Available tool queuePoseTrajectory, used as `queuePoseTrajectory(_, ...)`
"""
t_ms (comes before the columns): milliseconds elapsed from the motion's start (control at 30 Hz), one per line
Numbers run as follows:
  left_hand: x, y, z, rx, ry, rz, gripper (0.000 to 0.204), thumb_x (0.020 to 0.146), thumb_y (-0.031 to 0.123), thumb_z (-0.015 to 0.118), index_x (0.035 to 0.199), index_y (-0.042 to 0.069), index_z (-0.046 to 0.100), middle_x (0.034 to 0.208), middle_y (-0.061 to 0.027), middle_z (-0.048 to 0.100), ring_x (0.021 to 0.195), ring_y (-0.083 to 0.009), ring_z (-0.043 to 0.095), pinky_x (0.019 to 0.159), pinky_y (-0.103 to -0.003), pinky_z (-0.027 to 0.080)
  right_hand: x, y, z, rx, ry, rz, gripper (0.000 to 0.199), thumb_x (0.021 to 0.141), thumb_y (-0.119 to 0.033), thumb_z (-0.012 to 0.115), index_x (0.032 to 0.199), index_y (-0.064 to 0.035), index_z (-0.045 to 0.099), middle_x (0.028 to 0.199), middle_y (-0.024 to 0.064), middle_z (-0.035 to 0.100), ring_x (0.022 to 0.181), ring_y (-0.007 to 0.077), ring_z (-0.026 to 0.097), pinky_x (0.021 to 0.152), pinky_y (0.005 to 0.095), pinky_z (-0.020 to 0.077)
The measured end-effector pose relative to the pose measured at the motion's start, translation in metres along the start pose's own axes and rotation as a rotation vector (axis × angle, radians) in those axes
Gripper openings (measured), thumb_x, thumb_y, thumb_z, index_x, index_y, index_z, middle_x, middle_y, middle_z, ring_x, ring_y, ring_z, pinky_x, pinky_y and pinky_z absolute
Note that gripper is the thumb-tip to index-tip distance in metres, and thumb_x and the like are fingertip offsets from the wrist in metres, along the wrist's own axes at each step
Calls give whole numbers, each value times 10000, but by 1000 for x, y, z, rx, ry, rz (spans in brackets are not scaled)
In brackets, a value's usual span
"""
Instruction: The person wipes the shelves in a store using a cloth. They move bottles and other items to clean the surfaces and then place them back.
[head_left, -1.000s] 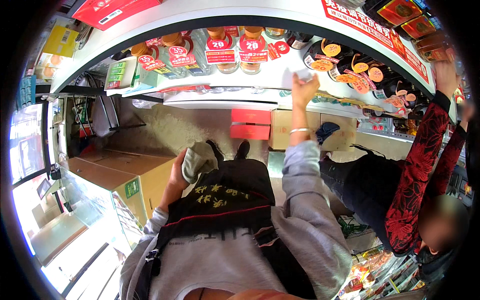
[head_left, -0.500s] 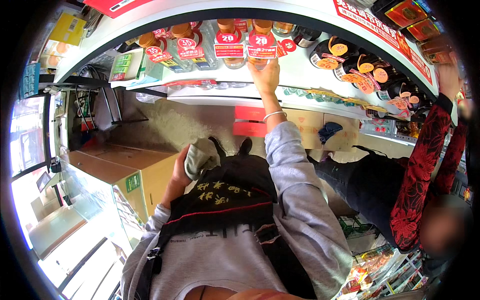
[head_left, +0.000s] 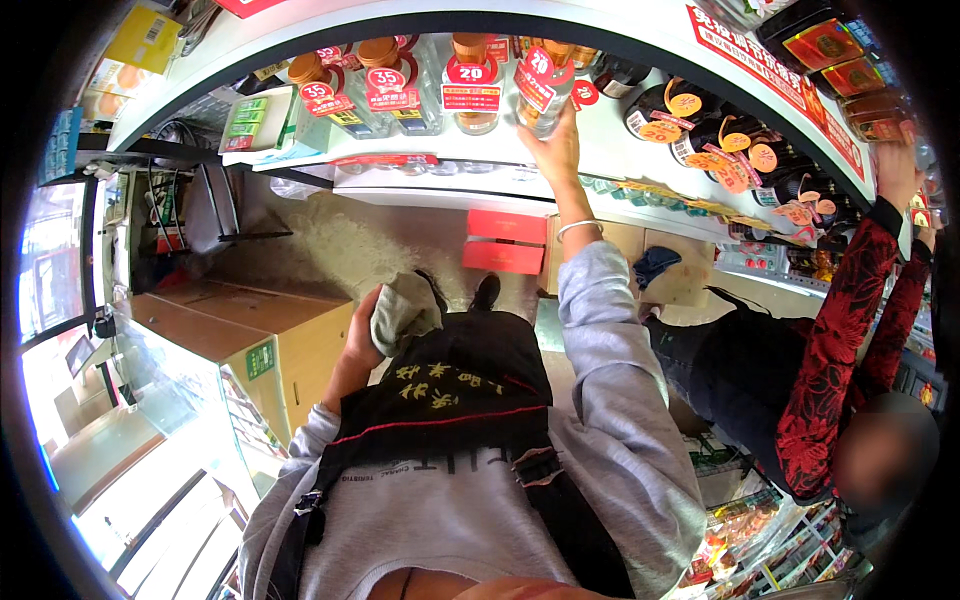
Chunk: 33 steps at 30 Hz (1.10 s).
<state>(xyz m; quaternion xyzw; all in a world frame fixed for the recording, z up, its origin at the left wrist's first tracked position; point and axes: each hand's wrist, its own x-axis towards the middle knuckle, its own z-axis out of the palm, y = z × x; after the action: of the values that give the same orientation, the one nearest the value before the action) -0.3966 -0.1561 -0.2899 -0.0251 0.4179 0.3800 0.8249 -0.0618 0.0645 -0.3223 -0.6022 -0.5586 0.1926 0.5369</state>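
Note:
My right hand (head_left: 556,143) is raised to the white shelf (head_left: 610,150) and closed round the lower part of a clear bottle (head_left: 540,108) with a red-and-white tag. The bottle leans a little to the right. Just left of it stands another clear bottle (head_left: 472,122) with an orange-brown cap and a similar tag. Two taller tagged bottles (head_left: 412,118) are farther left. Down by the black apron (head_left: 440,385), my left hand (head_left: 362,335) is wrapped round a bunched grey-green cloth (head_left: 405,315).
Dark bottles (head_left: 690,130) with orange round tags line the shelf's right part. A co-worker in a red-and-black patterned sleeve (head_left: 840,330) reaches to the shelf at far right. Red boxes (head_left: 505,240) sit below the shelf. A glass-fronted wooden counter (head_left: 250,330) stands at left.
My right hand has shifted right with its bottle, which now tilts. A gap has widened between it and the neighbouring bottle. My left hand keeps the cloth in about the same place.

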Motion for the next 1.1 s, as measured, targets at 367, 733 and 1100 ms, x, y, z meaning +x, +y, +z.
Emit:
queuePoseTrajectory(367,-2,3,-5,38,28,21,437,965,363,375,1193,33,548,1135,-109,617,1050,-248,579,938,-375,443,-4,19,-21,-218,82,137,631,670,-312,757,1176,-43,491,1017,173,620,933,359,598,794,423,477)
queuePoseTrajectory(733,2,2,-8,-31,4,-22,409,962,325,404,1238,49,527,1171,-97,606,1060,-246,577,924,-377,458,2,45,-80,-166,288,126,568,649,-224,793,1112,-40,519,992,160,637,916,331,616,804,392,470)
queuePoseTrajectory(1100,9,4,-4,95,36,39,419,968,330,379,1239,42,518,1163,-104,606,1063,-239,575,938,-371,450,-45,34,-67,-168,496,274,552,726,-194,751,1161,8,478,1145,175,478,928,288,565,761,373,497)
